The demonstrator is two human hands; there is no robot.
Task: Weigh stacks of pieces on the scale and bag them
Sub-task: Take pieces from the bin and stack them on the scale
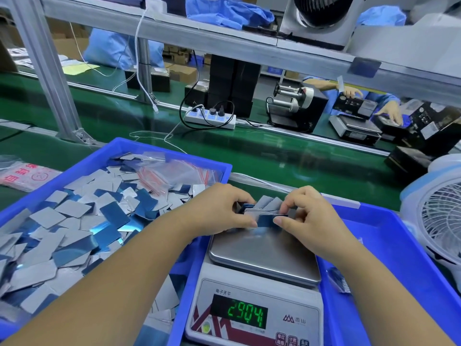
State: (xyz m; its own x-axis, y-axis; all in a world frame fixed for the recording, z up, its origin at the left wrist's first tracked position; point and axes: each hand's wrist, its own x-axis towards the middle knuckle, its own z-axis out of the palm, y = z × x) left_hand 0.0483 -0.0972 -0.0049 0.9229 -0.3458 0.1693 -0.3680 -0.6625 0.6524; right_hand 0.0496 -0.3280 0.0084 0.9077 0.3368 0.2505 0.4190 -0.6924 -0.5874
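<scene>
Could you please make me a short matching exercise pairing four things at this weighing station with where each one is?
Things:
1. stack of pieces
2. scale
3. loose pieces
4. white fan

Places:
A. piled in the left blue bin
B. far right edge
C. held between both hands above the platform
D. in the right blue tray

Pairs: 1-C, 2-D, 3-A, 4-B

a white power strip (210,118) lies on the green belt (274,156) beside a fan (441,218).
</scene>
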